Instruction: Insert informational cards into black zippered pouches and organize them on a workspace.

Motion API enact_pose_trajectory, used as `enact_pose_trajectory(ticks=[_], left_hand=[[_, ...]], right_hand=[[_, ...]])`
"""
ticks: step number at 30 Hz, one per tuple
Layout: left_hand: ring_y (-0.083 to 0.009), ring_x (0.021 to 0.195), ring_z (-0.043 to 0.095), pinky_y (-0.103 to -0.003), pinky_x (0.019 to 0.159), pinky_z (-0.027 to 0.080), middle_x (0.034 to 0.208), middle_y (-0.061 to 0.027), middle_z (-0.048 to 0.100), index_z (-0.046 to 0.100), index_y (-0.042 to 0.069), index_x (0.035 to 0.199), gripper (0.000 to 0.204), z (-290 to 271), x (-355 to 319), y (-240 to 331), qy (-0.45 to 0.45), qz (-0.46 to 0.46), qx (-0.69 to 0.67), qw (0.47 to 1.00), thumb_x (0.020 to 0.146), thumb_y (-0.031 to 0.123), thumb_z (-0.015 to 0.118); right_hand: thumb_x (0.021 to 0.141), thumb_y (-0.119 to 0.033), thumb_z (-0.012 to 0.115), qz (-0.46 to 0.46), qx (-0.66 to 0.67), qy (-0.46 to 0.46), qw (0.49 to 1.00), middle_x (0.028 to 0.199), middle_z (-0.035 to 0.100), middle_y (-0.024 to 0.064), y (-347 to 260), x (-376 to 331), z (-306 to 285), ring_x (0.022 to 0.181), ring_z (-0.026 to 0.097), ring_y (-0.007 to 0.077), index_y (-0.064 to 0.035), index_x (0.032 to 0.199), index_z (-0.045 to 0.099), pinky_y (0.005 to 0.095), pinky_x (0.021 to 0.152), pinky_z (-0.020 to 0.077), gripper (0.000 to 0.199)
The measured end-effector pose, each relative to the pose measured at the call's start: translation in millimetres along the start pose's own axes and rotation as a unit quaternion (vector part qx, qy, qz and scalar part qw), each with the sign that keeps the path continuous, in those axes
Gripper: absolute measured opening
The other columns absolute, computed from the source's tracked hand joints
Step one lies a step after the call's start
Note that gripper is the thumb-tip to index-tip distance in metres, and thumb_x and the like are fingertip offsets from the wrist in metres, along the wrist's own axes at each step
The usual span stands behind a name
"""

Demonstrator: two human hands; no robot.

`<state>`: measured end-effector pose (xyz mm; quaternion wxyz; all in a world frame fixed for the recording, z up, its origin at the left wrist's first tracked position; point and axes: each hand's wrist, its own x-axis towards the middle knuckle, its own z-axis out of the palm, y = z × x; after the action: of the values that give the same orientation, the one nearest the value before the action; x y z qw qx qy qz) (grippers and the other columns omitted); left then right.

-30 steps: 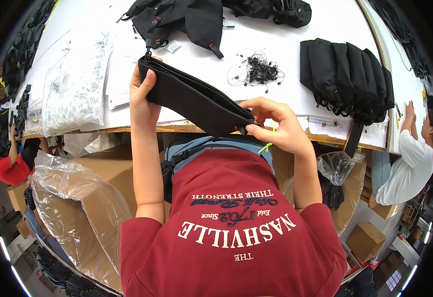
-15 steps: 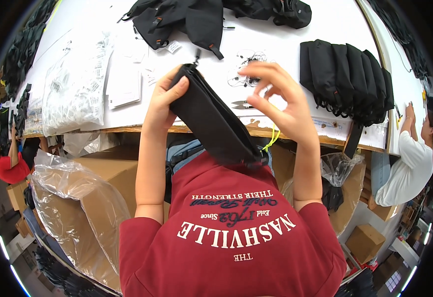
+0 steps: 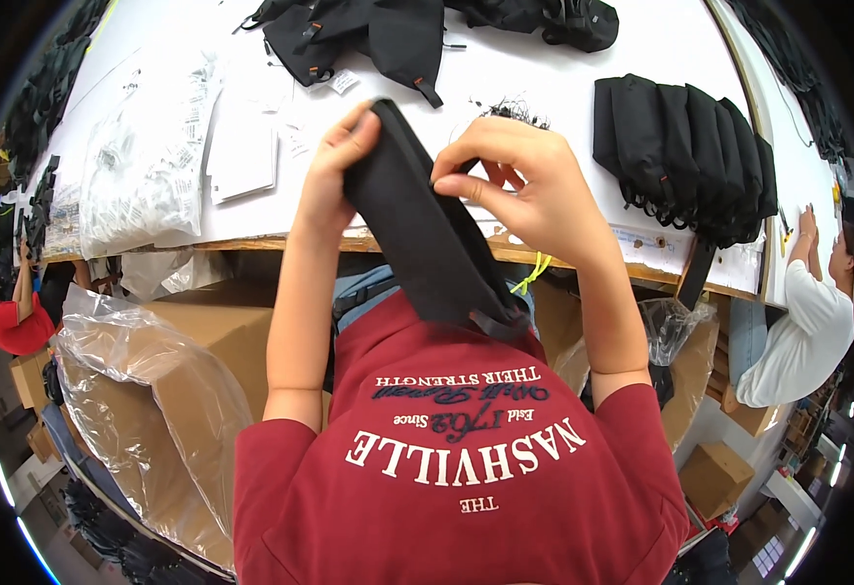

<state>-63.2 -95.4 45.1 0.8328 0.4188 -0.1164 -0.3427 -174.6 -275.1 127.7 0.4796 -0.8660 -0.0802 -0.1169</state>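
Note:
A long black fabric pouch (image 3: 402,219) slants from above the table edge down to the front of my shirt. My left hand (image 3: 335,168) grips its upper end, the thumb on the near face and the fingers behind. Along the pouch's right side runs a long dark opening. My right hand (image 3: 529,185) is at that side, thumb and forefinger closed in a pinch near the upper edge. What lies between those fingertips is too small to make out. A yellow-green cord (image 3: 534,273) shows beside the pouch's lower end.
Black bags (image 3: 358,44) lie at the table's back, and a row of black pouches (image 3: 685,146) at the right. Left are a clear plastic bag (image 3: 149,166) and white papers (image 3: 244,166). Small black cords (image 3: 513,109) lie behind my right hand. Cardboard boxes (image 3: 222,331) stand below; people work at both sides.
My right hand has moved left to the pouch's edge, and its spread fingers have closed into a pinch. The pouch's upper end has turned slightly; the zipper end there no longer shows.

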Motion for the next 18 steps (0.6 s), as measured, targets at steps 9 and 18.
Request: enact_pose_trajectory(ticks=[9, 18], left_hand=[[-0.0194, 0.081, 0.058, -0.029, 0.075, 0.051, 0.092, -0.008, 0.054, 0.049, -0.002, 0.112, 0.03, -54, 17, 27, 0.018, 0.051, -0.082, 0.995, 0.096, 0.024, 0.049], [-0.0201, 0.081, 0.061, -0.03, 0.075, 0.053, 0.095, -0.0095, 0.059, 0.053, -0.003, 0.112, 0.03, -51, 17, 26, 0.015, 0.049, -0.039, 0.998, 0.096, 0.023, 0.048]], right_hand=[[0.075, -0.011, 0.07, -0.032, 0.06, -0.152, 0.986, 0.073, 0.062, 0.0027, -6, -16, 1, 0.065, 0.056, 0.0185, -0.0063, 0.08, 0.066, 0.0289, 0.056, 0.0446, 0.009], [0.073, -0.011, 0.071, -0.071, 0.046, -0.174, 0.981, 0.069, 0.059, 0.002, -7, -19, 4, 0.067, 0.055, 0.0194, -0.0064, 0.077, 0.065, 0.0306, 0.059, 0.045, 0.008]])
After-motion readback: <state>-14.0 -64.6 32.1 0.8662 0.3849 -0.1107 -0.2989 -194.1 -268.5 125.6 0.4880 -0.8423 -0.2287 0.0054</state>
